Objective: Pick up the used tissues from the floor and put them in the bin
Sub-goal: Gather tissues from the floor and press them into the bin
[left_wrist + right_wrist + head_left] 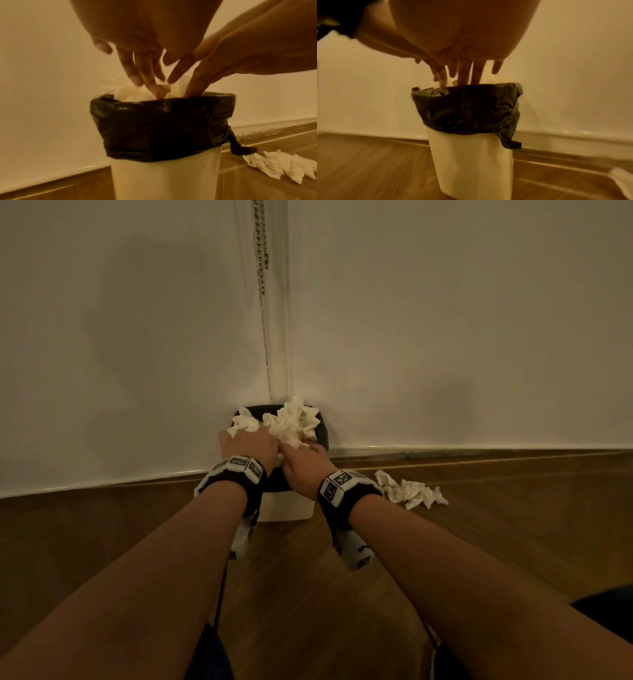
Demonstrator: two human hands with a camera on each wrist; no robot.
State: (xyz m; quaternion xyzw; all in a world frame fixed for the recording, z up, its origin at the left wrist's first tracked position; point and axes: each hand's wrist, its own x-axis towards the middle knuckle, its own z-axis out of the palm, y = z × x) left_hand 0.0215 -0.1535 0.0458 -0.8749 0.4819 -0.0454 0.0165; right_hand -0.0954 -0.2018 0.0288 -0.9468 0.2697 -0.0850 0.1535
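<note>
Seen from above: a small cream plastic bin [286, 506] lined with a black bag [154, 125], standing in a white wall corner on brown wooden floor [308, 594]. Left hand [247, 446] and right hand [303, 466] over its mouth, fingers [130, 70] extended, pressing white crumpled tissues [291, 421] heaped inside. At 3 o'clock of the bin, just beside it, more crumpled white tissues [411, 490] lying on the floor.

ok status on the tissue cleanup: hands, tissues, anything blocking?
Left hand and right hand open, fingers pressing tissues into the bin. Pile heaped above the black liner. One crumpled tissue still on the floor. Nothing blocking.
</note>
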